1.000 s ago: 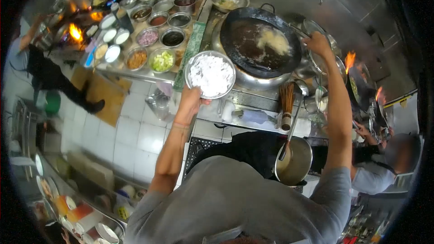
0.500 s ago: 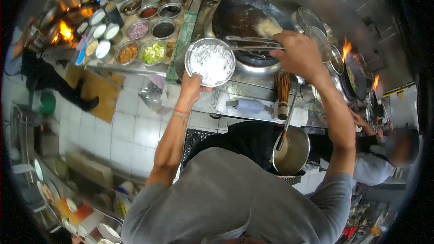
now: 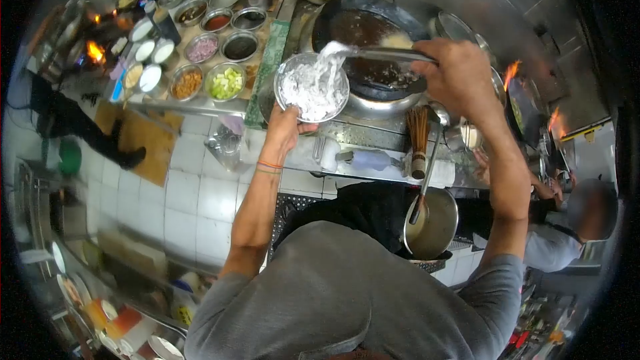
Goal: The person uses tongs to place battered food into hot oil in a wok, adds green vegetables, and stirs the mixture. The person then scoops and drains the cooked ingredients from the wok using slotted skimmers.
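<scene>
My left hand [image 3: 285, 130] grips a round metal bowl [image 3: 328, 119] from below at its near edge. White, powder-coated strips [image 3: 308, 93] fill the bowl. My right hand [image 3: 459, 75] is closed on metal tongs [image 3: 387, 54] that reach left over the wok. At their tips, a white-coated strip [image 3: 335, 50] is raised, with more strips trailing down into the bowl. Behind the tongs sits a large dark wok [image 3: 325, 17] of brown, bubbling liquid. A pale piece of food [image 3: 398, 40] floats at its right side, partly hidden by my right hand.
Several bowls of ingredients, including diced green pieces [image 3: 226, 83], stand at the left. A bamboo brush [image 3: 418, 135] and a ladle [image 3: 433, 160] lie before the wok; a pot [image 3: 453, 210] is below. Flames [image 3: 511, 75] burn at both sides. A co-worker [image 3: 557, 247] stands at the right.
The tongs have gone from hovering over the bowl to lifting a white-coated strip from it. My right hand has shifted slightly right. The bowl stays nearly in place.
</scene>
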A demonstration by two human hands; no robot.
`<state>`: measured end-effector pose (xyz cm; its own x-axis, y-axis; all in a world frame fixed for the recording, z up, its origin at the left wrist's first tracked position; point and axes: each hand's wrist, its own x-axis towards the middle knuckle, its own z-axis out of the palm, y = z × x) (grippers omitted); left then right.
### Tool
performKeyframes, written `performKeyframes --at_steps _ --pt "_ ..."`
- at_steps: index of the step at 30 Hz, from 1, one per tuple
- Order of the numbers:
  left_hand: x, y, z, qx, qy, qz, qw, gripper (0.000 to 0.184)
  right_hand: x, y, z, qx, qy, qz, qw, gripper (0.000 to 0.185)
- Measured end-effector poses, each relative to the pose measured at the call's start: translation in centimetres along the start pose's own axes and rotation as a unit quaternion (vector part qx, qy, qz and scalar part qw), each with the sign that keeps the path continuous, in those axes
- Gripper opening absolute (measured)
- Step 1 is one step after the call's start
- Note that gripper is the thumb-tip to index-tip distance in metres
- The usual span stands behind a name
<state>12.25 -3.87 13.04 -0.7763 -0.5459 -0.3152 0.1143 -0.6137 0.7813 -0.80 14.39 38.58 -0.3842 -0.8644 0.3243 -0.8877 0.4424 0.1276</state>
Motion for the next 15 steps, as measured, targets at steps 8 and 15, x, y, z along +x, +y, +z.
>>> performKeyframes --at_steps 8,15 --pt "2.4 -1.2 0.4 -0.004 -0.002 -0.031 0.999 0.046 1.9 4.2 -4.9 -0.024 0.083 0.087 0.992 0.027" --pt "4.4 -1.3 0.7 0.009 -0.001 -0.018 1.0 0.046 3.6 7.9 -6.8 -0.076 0.18 0.099 0.976 0.028"
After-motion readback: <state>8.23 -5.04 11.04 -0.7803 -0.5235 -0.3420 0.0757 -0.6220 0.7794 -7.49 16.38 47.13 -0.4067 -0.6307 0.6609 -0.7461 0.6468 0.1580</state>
